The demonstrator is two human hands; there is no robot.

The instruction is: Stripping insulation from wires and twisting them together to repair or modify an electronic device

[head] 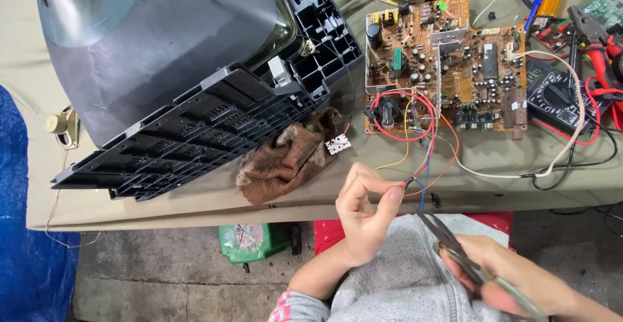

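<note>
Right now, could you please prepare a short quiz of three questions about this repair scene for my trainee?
1. True or false: the left hand pinches a bundle of coloured wires that run to the circuit board.
2. What does the right hand hold? A) scissors B) a soldering iron C) a brush
3. Which item lies on the table between the black television casing and the circuit board?

Key
1. True.
2. A: scissors, their tips close to the wires.
3. A brown cloth.
</note>
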